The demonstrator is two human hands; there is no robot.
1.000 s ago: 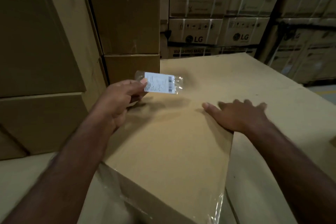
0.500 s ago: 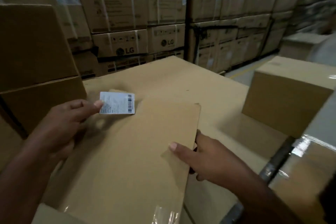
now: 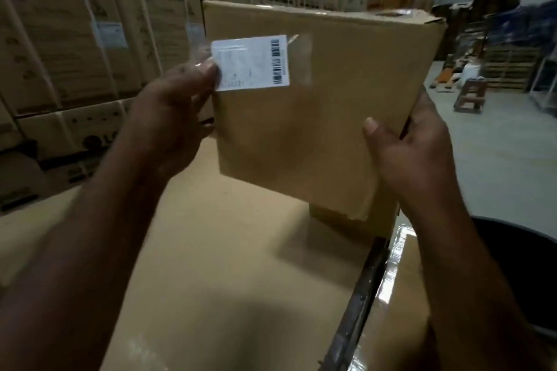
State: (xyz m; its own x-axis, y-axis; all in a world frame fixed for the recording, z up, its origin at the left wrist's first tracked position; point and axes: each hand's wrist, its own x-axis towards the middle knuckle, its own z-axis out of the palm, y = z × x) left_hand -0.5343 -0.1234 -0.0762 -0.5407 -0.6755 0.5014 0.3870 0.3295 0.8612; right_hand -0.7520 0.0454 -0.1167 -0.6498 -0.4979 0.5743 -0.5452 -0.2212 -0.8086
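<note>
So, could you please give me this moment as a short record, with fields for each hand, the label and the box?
left hand: pinches the label sleeve's left edge
right hand: grips the box's right edge, thumb on its front
label sleeve: clear, white barcode label inside, at the box's upper left
box: plain cardboard, upright
behind: stacked cartons

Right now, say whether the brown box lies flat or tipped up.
Tipped up: the box faces the camera broadside, right hand gripping its edge, left hand pinching the label.

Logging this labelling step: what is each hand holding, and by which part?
Left hand pinches the barcode label by its left edge; right hand grips the cardboard box at its lower right edge, thumb on the near face.
</note>
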